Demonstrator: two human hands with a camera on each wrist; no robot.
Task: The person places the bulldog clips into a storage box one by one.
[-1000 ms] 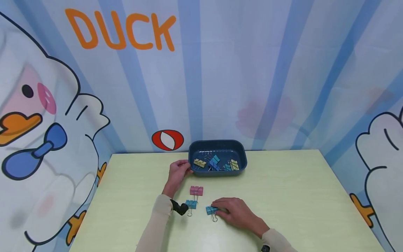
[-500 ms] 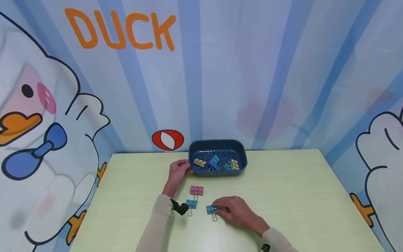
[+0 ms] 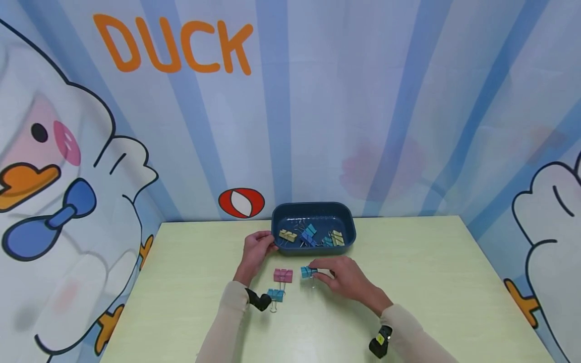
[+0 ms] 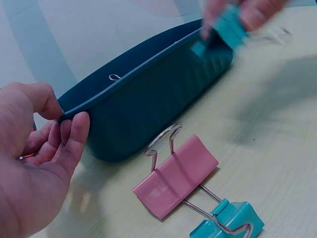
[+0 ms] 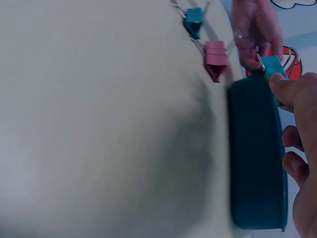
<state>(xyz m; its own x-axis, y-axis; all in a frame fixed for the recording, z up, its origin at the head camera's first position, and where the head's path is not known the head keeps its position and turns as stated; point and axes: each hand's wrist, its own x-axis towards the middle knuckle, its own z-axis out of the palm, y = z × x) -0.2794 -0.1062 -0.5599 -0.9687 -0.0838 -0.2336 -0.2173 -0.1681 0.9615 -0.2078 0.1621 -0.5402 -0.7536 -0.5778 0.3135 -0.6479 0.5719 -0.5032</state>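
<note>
My left hand [image 3: 255,253] pinches the left end of a dark blue tray [image 4: 148,104] between thumb and fingers. In my right hand [image 3: 347,278] a light blue binder clip [image 3: 307,272] is pinched between thumb and fingertips, raised off the table just in front of the tray; the right wrist view shows this clip [image 5: 274,67] with its wire handles spread. On the table between the hands lie a pink binder clip [image 4: 176,176] and, nearer the person, another light blue binder clip [image 4: 230,220], their wire handles overlapping.
Inside the tray are several binder clips, among them a yellow clip [image 3: 288,235], a blue clip [image 3: 308,239] and another yellow clip [image 3: 337,237]. The tray stands at the back edge of the pale table [image 3: 408,262], against a printed curtain [image 3: 317,101].
My right hand has lifted the light blue binder clip off the table and carried it forward toward the tray. The left hand stays at the tray's end.
</note>
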